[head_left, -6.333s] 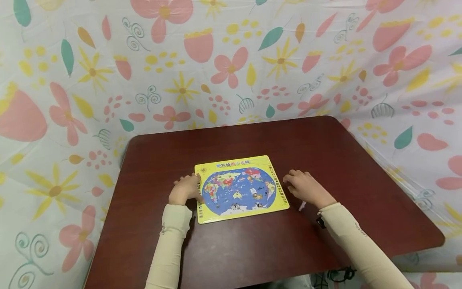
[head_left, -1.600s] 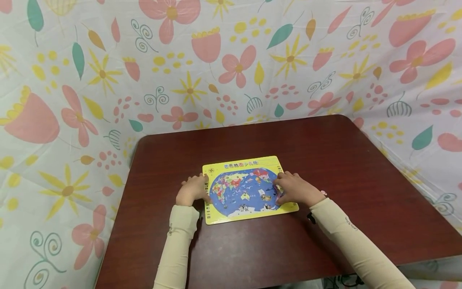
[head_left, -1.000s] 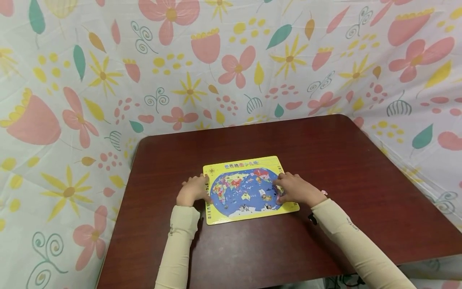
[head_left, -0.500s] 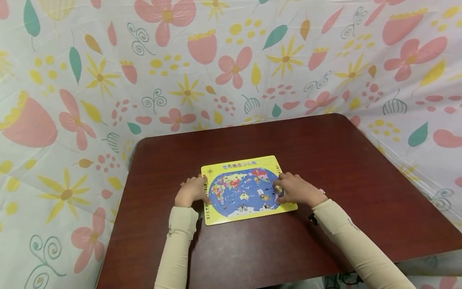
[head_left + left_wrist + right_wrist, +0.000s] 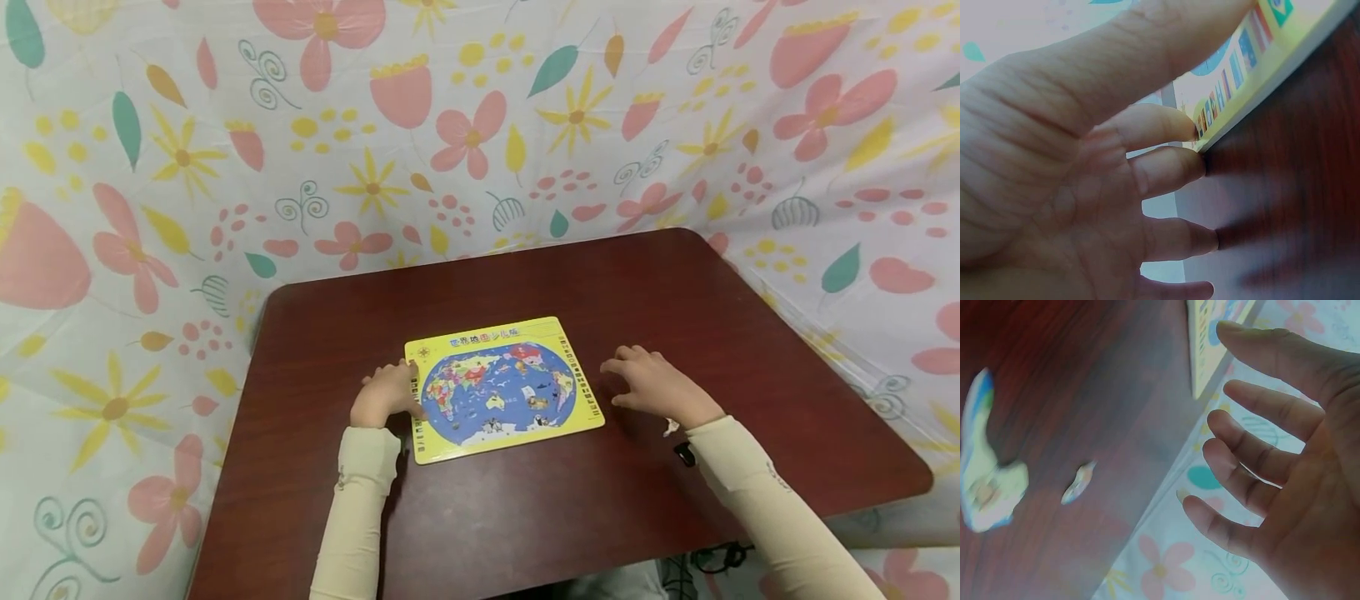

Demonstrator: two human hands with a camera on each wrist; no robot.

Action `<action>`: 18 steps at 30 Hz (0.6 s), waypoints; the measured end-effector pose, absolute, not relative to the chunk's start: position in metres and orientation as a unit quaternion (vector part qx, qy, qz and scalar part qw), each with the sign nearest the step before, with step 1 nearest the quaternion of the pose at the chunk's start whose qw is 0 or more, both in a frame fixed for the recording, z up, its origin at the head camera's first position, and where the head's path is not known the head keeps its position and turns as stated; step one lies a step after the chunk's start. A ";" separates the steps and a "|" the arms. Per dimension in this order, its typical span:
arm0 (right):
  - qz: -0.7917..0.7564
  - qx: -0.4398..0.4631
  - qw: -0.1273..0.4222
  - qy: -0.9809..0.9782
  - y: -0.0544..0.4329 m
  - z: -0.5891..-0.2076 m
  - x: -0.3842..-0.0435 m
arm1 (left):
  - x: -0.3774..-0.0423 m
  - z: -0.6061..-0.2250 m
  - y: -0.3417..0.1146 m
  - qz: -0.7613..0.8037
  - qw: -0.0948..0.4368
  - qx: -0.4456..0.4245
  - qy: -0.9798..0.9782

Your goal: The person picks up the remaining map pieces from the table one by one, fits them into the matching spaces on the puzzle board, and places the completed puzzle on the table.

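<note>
"Sleeves (image 5: 351, 517) sit nearest, both cream. What lies past the right cuff?"

"The right wrist view shows a large loose piece (image 5: 994, 494) and a small sliver-shaped piece (image 5: 1079, 483) on the worktop (image 5: 525, 517). In the head view the arm mostly covers that spot."

"And the left wrist view?"

"Printed flags (image 5: 1237, 70) along the edge of the world-map puzzle board (image 5: 498, 396), too tiny to make out from the head."

"How are the fingers?"

"Right hand (image 5: 663, 387): loosely spread, grasping nothing, just beside the board. Left hand (image 5: 386, 396): spread wide, thumb over the left edge, index fingertip at the rim. Whether the rest touch the worktop, I can't tell."

"The board itself?"

"Flat on the worktop between both hands, well short of the floral cloth (image 5: 465, 133) behind."
</note>
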State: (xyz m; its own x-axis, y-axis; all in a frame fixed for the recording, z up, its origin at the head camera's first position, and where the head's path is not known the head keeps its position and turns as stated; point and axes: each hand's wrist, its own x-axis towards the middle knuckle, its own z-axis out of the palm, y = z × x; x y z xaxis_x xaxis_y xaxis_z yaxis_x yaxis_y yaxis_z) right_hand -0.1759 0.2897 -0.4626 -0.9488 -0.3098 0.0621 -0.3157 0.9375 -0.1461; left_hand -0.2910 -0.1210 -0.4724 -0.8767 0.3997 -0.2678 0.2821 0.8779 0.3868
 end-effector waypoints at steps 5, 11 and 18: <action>0.070 0.170 0.034 -0.982 0.302 -0.463 -0.172 | -0.292 -0.472 -0.122 0.172 0.171 0.176 0.954; 0.080 0.173 0.041 -0.981 0.313 -0.462 -0.167 | -0.292 -0.472 -0.121 0.168 0.168 0.181 0.954; 0.084 0.140 0.027 -0.986 0.332 -0.468 -0.164 | -0.291 -0.471 -0.121 0.168 0.168 0.182 0.954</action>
State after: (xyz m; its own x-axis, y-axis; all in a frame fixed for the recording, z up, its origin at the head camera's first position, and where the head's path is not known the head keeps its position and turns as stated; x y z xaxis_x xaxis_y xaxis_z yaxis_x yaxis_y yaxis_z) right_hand -0.1643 0.3316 -0.4684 -0.9594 -0.2712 0.0773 -0.2803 0.9469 -0.1572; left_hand -0.2914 -0.1208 -0.4708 -0.8770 0.4045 -0.2593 0.2915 0.8769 0.3821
